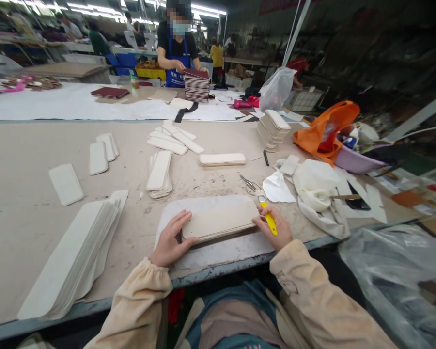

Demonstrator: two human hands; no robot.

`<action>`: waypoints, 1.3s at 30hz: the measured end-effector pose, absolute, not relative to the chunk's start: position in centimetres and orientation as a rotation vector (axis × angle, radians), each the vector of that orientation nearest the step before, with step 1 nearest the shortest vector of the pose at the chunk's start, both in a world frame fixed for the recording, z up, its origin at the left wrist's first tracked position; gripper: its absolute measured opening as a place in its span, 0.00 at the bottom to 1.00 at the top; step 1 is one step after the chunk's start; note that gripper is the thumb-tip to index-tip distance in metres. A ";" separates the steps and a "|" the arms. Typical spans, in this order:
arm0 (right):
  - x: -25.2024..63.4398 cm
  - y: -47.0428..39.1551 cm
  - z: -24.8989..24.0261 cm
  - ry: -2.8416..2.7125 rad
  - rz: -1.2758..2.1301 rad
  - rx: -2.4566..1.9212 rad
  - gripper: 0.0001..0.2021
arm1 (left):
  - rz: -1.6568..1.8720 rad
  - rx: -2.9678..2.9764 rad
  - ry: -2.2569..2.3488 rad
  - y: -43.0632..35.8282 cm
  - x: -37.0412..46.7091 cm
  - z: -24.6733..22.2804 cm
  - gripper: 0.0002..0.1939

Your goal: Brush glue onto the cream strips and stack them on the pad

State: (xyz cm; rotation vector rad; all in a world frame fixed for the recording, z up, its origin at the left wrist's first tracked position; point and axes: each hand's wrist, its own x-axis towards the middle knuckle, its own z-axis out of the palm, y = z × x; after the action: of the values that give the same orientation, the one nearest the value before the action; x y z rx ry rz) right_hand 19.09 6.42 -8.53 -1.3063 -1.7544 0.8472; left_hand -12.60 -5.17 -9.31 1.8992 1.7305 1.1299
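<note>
In front of me a stack of long off-white cardboard strips with rounded corners (221, 218) lies on a pale sheet (236, 253). My left hand (172, 240) grips the left end of the stack, thumb at the near edge and fingers at the far one. At the right end, my right hand (276, 228) touches the stack with its fingertips. That hand also holds a small brush with a yellow handle (269, 218), bristle end pointing away from me. Just beyond the brush lie metal scissors (250, 185) and a crumpled white scrap (278, 186).
Fanned long strips (72, 257) lie at left, with smaller piles (160, 172) beyond. A taller stack (272, 130) stands at the far right. Right of me are a whitish bag (316, 184), a purple basin (363, 157) and an orange bag (327, 128). A masked co-worker handles maroon pieces (196, 87) opposite.
</note>
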 end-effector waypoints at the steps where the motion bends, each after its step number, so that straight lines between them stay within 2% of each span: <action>1: 19.2 6.4 -8.5 -1.756 0.835 -1.311 0.21 | 1.144 1.909 1.724 -5.2 -12.6 -9.3 0.32; 9: 19.6 6.5 -8.8 -1.793 0.694 -1.345 0.16 | 1.245 1.951 1.672 -5.0 -12.4 -9.2 0.34; 17: 19.7 6.9 -9.8 -1.684 0.662 -1.343 0.17 | 1.227 1.864 1.714 -5.2 -12.3 -9.0 0.33; 23: 19.2 6.5 -9.1 -1.609 0.633 -1.378 0.14 | 1.232 1.843 1.677 -5.2 -12.5 -9.1 0.29; 28: 19.4 6.1 -7.5 -1.624 0.426 -1.432 0.14 | 1.102 1.918 1.647 -5.1 -12.6 -9.0 0.47; 30: 19.4 5.6 -6.3 -1.658 0.395 -1.334 0.14 | 1.044 1.930 1.652 -5.0 -12.5 -9.0 0.50; 34: 17.9 4.2 -3.5 -1.689 0.572 -1.045 0.14 | 1.059 1.883 1.655 -5.0 -12.4 -9.1 0.50; 39: 12.6 2.7 -2.0 -1.597 1.109 -0.923 0.15 | 1.105 1.829 1.643 -5.1 -12.4 -9.6 0.48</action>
State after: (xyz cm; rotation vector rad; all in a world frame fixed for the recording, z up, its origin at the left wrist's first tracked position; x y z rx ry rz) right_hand 12.55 2.71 -2.04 -0.9226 -1.5975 1.1085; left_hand -12.41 -5.11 -9.60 1.8288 1.6426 1.1052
